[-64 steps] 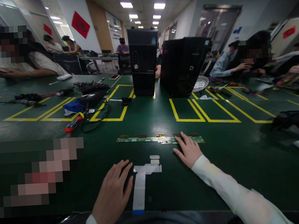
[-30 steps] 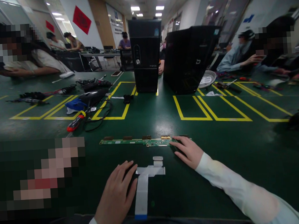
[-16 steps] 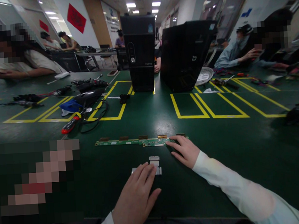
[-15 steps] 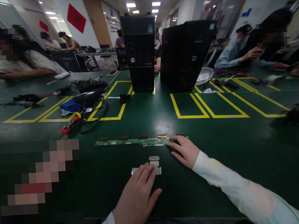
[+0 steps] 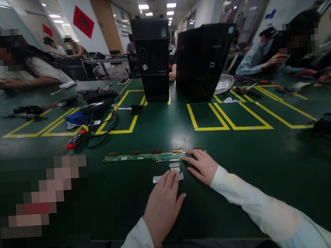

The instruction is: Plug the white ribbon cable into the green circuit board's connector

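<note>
A long, narrow green circuit board (image 5: 139,157) lies across the table, with brown tabs along its far edge. My right hand (image 5: 203,167) rests at its right end, fingers spread, fingertips touching the board and partly covering it. Nearer to me, my left hand (image 5: 164,206) lies palm down with its fingers stretched over a flat ribbon cable (image 5: 175,169). The thumb stands apart from the fingers. This whitish cable has a connector (image 5: 174,164) at its far end, just short of the board's near edge. My fingers hide part of the cable.
Two black computer towers (image 5: 154,61) (image 5: 203,61) stand beyond the board. At the left lie a red-handled tool (image 5: 76,139), a blue item (image 5: 77,117) and black cables. Yellow tape marks the green table. A white basket (image 5: 224,83) is behind the right tower. People sit on both sides.
My left hand has slid forward and to the right, and the ribbon cable has moved with it toward the board. My right hand stays at the board's right end.
</note>
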A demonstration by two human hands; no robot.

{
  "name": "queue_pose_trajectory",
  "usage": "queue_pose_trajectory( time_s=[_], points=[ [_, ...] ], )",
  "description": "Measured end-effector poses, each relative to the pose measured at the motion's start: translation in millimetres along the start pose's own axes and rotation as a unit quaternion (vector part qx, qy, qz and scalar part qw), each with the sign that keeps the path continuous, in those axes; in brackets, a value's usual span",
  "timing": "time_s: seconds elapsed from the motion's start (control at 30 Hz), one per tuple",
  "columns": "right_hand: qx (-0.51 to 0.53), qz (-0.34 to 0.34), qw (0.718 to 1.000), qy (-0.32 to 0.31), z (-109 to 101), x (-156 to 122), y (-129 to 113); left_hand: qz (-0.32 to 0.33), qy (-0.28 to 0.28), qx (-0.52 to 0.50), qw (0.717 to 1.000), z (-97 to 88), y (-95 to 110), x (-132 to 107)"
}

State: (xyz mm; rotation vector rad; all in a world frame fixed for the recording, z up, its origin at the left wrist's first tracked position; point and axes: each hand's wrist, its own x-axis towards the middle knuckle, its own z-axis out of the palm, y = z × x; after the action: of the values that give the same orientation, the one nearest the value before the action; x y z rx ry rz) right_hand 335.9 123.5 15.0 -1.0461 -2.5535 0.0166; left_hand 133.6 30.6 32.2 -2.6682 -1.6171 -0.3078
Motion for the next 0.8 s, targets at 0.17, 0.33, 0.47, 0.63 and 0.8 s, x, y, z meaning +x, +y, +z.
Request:
queue_pose_trajectory(
  time_s=[0.17,0.33,0.47,0.63,0.8],
  points=[
    [-0.004,0.002,1.000,-0.007,-1.2,0.4,-0.9,0.000,0.009,-0.006,1.000,4.2,-2.5,6.6],
    [0.003,0.006,1.000,-0.009,-0.8,0.2,-0.5,-0.003,0.008,-0.019,1.000,3.2,-5.0,8.6],
    [0.002,0.007,1.000,-0.010,-0.5,-0.1,-0.1,-0.003,0.012,-0.015,1.000,2.5,-4.3,10.5],
    [0.000,0.006,1.000,-0.016,-0.4,-0.4,-0.2,-0.005,0.032,-0.022,0.999,6.0,-4.6,11.2],
    [0.002,0.004,1.000,-0.011,-1.0,0.3,-0.9,-0.004,0.039,-0.021,0.999,7.6,-4.9,11.0]
  ],
)
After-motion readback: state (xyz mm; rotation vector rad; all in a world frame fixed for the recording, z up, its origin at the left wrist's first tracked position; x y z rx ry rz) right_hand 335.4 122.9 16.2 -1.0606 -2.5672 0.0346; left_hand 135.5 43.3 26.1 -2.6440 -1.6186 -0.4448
